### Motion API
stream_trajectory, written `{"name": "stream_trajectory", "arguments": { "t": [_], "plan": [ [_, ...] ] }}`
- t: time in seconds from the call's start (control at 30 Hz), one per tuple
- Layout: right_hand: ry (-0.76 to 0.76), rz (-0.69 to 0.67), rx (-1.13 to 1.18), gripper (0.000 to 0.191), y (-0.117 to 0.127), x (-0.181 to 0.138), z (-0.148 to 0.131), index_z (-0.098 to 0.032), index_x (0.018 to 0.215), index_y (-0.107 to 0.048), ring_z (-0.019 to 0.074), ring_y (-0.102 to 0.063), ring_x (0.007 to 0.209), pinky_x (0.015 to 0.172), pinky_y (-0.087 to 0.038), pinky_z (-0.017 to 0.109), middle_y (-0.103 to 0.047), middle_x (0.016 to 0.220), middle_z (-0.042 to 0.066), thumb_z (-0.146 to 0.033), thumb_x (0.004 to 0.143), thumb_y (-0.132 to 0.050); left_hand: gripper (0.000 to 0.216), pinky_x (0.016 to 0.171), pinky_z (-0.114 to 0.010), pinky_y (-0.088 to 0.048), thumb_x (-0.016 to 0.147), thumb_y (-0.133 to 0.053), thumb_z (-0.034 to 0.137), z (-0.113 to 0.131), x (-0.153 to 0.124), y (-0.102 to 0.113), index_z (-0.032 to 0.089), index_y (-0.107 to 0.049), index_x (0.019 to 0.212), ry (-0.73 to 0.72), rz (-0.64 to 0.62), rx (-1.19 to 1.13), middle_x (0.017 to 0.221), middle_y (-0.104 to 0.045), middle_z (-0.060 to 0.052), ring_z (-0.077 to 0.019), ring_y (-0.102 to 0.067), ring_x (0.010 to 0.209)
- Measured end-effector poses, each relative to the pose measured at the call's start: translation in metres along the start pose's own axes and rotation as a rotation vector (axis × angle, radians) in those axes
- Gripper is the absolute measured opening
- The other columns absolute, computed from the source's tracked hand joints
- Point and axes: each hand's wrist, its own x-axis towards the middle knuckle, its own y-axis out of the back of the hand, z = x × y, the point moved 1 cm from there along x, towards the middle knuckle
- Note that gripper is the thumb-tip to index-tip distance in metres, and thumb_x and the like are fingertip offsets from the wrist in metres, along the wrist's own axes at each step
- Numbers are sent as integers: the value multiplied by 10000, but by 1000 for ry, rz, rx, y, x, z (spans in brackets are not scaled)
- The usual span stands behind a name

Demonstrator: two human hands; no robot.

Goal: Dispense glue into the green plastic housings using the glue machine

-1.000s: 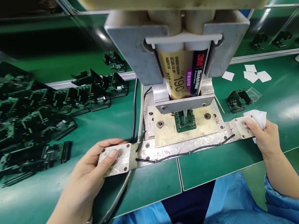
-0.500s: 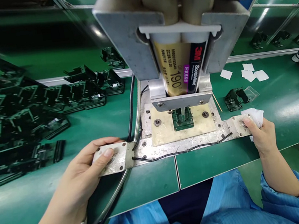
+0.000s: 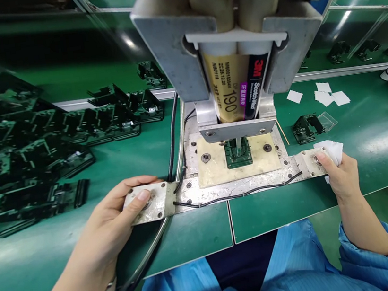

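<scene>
My left hand (image 3: 124, 212) grips the metal button box (image 3: 157, 210) at the left end of the fixture, its thumb on the button. At the other end, my right hand (image 3: 342, 171) is closed around a matching button box (image 3: 307, 164), thumb on its button. White tissue (image 3: 332, 148) shows beside the right fingers; whether they hold it I cannot tell. Between the boxes, a dark green plastic part (image 3: 233, 158) sits in the cream fixture plate (image 3: 212, 174). Above it a glue cartridge (image 3: 234, 87) is clamped in a metal holder (image 3: 174, 67), its nozzle (image 3: 239, 146) reaching down to the part.
Many dark plastic parts (image 3: 31, 157) crowd the left of the green bench. Cables (image 3: 175, 138) run beside the fixture. At right lie a dark bracket (image 3: 302, 129), a clear plastic piece (image 3: 328, 120), a thin stick (image 3: 283, 133) and white paper squares (image 3: 323, 97).
The view has shifted slightly, moving the scene a little to the right. Both hands keep their places on the button boxes, and nothing else has visibly moved.
</scene>
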Motion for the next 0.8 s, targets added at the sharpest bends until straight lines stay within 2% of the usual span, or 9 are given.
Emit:
{"name": "stream_trajectory", "arguments": {
  "t": [0.3,0.67,0.8],
  "plan": [
    [-29,5,18,582,1,0,1,-181,749,-694,334,-665,788,679,-550,410,-668,735,77,-750,662,-777,675,614,-108,-495,570,-899,664,3,-3,-4,228,-695,1043,-6,5,-8,878,-670,-16,-128,-565,735],
    [16,22,-22,598,2,2,4,-170,728,-702,290,-633,700,581,-490,356,-654,684,63,-765,687,-747,658,594,-134,-490,586,-898,651,-4,4,1,208,-704,1033,-47,-8,-7,882,-673,-26,-123,-570,710],
    [53,10,-26,566,3,4,9,-168,728,-699,286,-633,725,657,-517,378,-649,696,63,-733,730,-737,662,602,-146,-497,588,-899,639,-6,8,3,211,-706,1055,-48,-20,-1,883,-678,-23,-124,-581,708]
  ]
}}
